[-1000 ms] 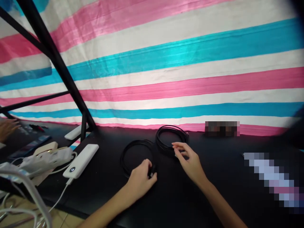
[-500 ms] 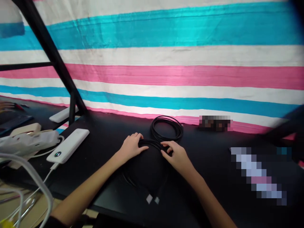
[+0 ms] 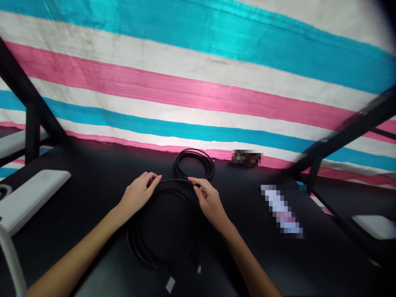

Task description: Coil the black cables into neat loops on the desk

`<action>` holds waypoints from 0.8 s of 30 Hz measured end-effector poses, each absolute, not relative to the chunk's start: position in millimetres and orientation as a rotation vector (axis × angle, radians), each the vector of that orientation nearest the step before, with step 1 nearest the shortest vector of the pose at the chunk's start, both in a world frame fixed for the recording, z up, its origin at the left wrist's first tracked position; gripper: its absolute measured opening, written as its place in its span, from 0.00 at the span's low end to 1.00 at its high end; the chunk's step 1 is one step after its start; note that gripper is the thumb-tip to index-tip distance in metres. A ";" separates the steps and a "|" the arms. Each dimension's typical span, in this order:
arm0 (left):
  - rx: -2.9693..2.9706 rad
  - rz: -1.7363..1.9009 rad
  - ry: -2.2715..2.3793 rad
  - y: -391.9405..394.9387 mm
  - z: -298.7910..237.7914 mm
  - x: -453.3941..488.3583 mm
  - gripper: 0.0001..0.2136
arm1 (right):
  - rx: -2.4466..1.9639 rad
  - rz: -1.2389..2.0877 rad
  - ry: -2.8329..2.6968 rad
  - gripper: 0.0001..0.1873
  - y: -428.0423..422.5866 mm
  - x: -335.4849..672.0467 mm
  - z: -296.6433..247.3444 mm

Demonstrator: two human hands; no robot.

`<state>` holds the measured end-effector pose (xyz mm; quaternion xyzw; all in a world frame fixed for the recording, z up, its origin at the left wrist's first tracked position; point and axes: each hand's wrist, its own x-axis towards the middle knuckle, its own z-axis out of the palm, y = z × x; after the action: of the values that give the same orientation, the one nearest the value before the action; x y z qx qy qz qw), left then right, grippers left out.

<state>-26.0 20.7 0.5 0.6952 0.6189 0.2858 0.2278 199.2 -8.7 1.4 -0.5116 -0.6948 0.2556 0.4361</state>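
A loosely coiled black cable [image 3: 133, 241] lies on the dark table in front of me. My left hand [image 3: 139, 190] pinches one strand of it between thumb and fingertips at the coil's far side. My right hand [image 3: 210, 200] grips the same strand a little farther right, thumb against fingers. Between the two hands that strand runs in a shallow arc, apart from the other loops. Near the table's front edge, two small pale end pieces [image 3: 170, 284] show; their exact kind is unclear. Just beyond my hands rests a second black cable coil [image 3: 177, 165].
On the left sit a white power bank [image 3: 37, 198] and a pale thick cord [image 3: 14, 264]. Black frame bars [image 3: 346, 128] slant up at both sides. A striped sheet [image 3: 198, 103] hangs behind the table [image 3: 102, 255]. Two pixelated items lie right; a white object [image 3: 374, 227] lies beyond.
The view has turned to the right. My left hand has gone from resting with thumb apart on the coil to pinching one strand, which is now separated from the other loops.
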 end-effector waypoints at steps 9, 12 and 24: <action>1.316 0.729 0.997 19.0 6.2 -22.5 0.25 | -1.231 0.425 -1.692 0.16 -4.7 205.5 8.1; 1.287 0.782 0.850 16.8 13.9 -23.2 0.26 | -1.237 0.348 -1.628 0.14 -1.8 209.8 8.4; 2.141 0.702 1.299 6.3 0.2 -17.3 0.14 | -1.079 0.298 -1.307 0.14 -5.3 203.4 11.0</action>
<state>-17.3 6.3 0.2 0.7934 0.4813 0.2600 0.2669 203.4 -5.3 11.0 -0.4753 -0.5758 0.1313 0.6522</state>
